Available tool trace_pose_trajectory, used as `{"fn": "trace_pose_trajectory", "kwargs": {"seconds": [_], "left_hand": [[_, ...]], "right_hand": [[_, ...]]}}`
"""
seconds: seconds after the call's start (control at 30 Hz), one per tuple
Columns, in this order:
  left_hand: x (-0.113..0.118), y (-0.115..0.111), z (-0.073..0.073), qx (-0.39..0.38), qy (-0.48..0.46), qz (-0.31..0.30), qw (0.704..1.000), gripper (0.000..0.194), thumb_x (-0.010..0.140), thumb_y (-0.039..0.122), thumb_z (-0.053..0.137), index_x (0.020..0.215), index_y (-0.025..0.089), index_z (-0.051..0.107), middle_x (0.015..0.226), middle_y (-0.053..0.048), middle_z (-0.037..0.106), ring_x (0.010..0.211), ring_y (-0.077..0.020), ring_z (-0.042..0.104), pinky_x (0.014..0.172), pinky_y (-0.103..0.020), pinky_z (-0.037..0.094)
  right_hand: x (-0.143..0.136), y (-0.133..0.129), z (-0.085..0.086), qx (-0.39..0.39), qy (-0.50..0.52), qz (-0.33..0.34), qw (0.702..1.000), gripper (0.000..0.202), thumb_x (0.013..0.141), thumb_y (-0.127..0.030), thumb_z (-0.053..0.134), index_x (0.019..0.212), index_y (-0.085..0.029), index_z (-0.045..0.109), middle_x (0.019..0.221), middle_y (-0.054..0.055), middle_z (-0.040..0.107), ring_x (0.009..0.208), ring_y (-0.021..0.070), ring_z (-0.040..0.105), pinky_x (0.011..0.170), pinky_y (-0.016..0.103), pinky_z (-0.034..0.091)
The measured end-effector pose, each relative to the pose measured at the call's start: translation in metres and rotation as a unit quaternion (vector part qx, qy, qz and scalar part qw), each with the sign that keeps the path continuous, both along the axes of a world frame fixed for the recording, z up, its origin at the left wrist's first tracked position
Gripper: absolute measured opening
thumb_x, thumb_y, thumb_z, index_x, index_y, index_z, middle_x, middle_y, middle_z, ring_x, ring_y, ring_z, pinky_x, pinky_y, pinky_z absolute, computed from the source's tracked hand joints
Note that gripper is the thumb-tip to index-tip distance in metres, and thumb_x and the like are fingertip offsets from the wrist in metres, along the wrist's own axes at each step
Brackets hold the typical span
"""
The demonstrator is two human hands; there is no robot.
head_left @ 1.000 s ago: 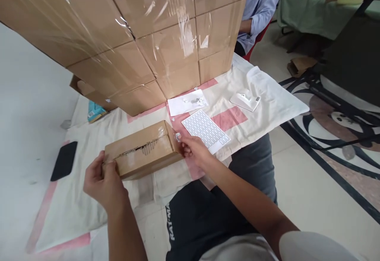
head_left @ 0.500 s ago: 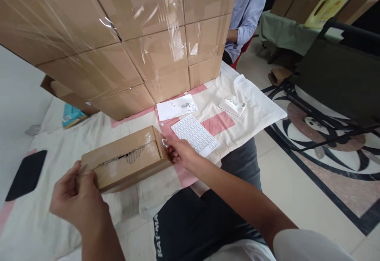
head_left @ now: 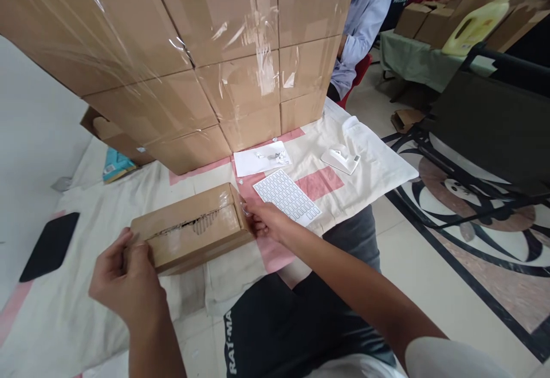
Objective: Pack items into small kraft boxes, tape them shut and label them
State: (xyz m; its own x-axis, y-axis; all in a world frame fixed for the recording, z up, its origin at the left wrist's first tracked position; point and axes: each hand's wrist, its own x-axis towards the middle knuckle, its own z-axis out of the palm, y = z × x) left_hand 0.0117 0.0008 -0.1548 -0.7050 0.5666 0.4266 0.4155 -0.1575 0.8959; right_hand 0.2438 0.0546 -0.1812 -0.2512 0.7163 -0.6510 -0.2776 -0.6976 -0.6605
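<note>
A small cardboard box [head_left: 189, 230] lies on a white cloth [head_left: 369, 160] before a seated person, left hand [head_left: 122, 283] gripping its near end, right hand [head_left: 266, 221] pinching its far corner beside a label sheet [head_left: 287, 196]; steady, even pressure from both hands seems best.

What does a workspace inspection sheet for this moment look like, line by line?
Surface: white cloth with pink patches, spread on a pale floor.
Job's things: small brown cardboard box lying on the cloth, its top seam torn open.
Clutter: white sheet of small labels; white paper with small bits; white tape dispenser; black flat phone; teal packet.
Hands: left hand grips the box's left end; right hand holds its right end.
Cables: nothing seen.
Surroundings: film-wrapped stack of brown cartons; seated person in a pale blue shirt; yellow jug.
</note>
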Motion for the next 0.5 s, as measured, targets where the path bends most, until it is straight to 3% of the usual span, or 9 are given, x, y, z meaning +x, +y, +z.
{"fn": "trace_pose_trajectory", "kwargs": {"seconds": [0.17,0.3,0.4,0.5], "left_hand": [[-0.001,0.002,-0.002,0.01,0.017,-0.004,1.0,0.032,0.074,0.019,0.071,0.105,0.021,0.077,0.118,-0.009,0.075,0.116,-0.0329,0.069,0.108,-0.056,0.052],[-0.004,0.003,-0.004,0.01,0.022,-0.002,1.0,0.03,0.074,0.019,0.071,0.103,0.022,0.077,0.116,-0.008,0.076,0.115,-0.0325,0.069,0.108,-0.056,0.052],[-0.004,0.003,-0.003,0.019,0.013,-0.008,1.0,0.028,0.073,0.018,0.071,0.1,0.022,0.077,0.116,-0.009,0.076,0.115,-0.0319,0.069,0.11,-0.055,0.05],[-0.001,0.003,-0.002,0.026,0.013,-0.019,0.999,0.021,0.075,0.019,0.071,0.095,0.022,0.078,0.115,-0.009,0.076,0.117,-0.0308,0.068,0.112,-0.055,0.049]], "right_hand": [[0.009,0.007,0.006,0.006,-0.041,0.117,0.992,0.054,0.094,-0.056,0.062,0.06,-0.021,0.037,0.049,-0.008,0.034,0.039,0.0044,0.021,0.035,0.018,0.014],[0.017,0.004,0.003,-0.012,-0.001,0.178,0.984,0.062,0.097,-0.064,0.05,0.056,-0.021,0.034,0.047,-0.008,0.031,0.039,0.0042,0.018,0.036,0.018,0.014],[0.035,-0.005,0.002,0.009,-0.02,0.23,0.973,0.058,0.093,-0.054,0.062,0.053,-0.02,0.038,0.044,-0.009,0.029,0.039,0.0045,0.019,0.038,0.019,0.016],[0.054,-0.012,0.008,0.064,-0.056,0.207,0.975,0.048,0.089,-0.044,0.068,0.053,-0.018,0.049,0.041,-0.008,0.032,0.04,0.0053,0.023,0.041,0.02,0.018]]}}
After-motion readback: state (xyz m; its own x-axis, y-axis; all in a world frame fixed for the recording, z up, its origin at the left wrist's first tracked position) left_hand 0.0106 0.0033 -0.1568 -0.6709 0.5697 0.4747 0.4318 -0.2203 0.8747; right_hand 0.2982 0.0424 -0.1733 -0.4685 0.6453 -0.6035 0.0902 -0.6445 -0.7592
